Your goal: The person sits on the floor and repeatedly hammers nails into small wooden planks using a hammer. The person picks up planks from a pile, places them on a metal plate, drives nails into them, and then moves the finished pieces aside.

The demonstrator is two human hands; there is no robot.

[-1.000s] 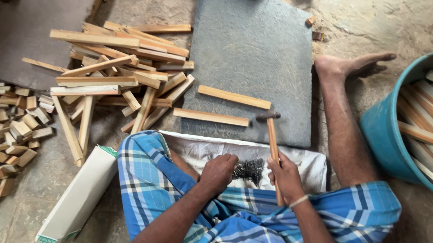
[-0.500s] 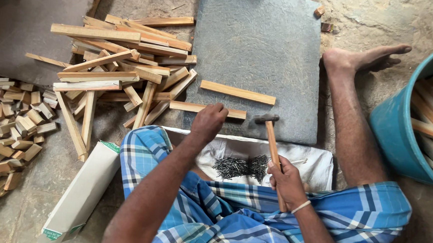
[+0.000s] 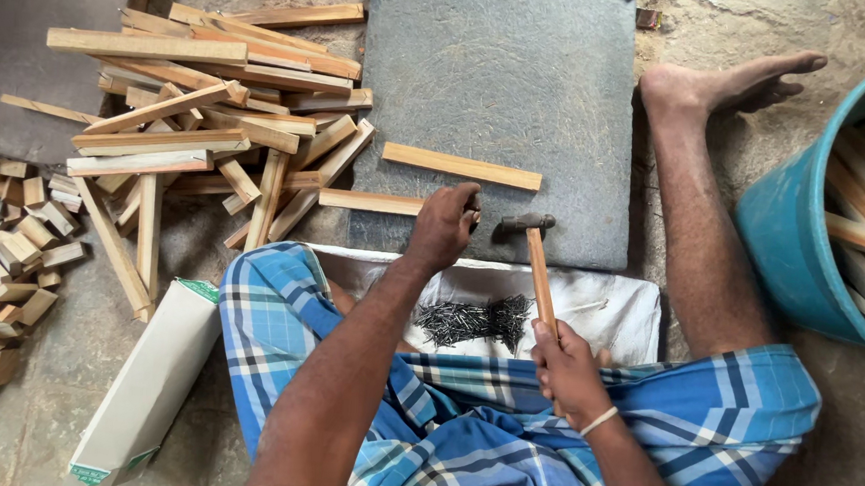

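Note:
My left hand (image 3: 444, 224) rests with pinched fingers on the right end of a short wooden slat (image 3: 370, 201) lying at the near edge of a grey stone slab (image 3: 507, 87); whether it holds a nail I cannot tell. A second slat (image 3: 460, 166) lies just beyond it on the slab. My right hand (image 3: 567, 361) grips the wooden handle of a hammer (image 3: 537, 259), whose metal head rests on the slab just right of my left hand. A heap of small dark nails (image 3: 473, 321) lies on a white sack (image 3: 609, 304) between my legs.
A loose pile of wooden slats (image 3: 210, 109) lies left of the slab. Several small wood blocks (image 3: 1, 257) are heaped at far left. A white carton (image 3: 143, 395) lies by my left thigh. A teal tub (image 3: 804, 226) with slats stands at right, beyond my outstretched right leg (image 3: 695, 209).
My left hand has gone from the nail heap forward to the near slat on the slab. The hammer head has stayed on the slab beside it.

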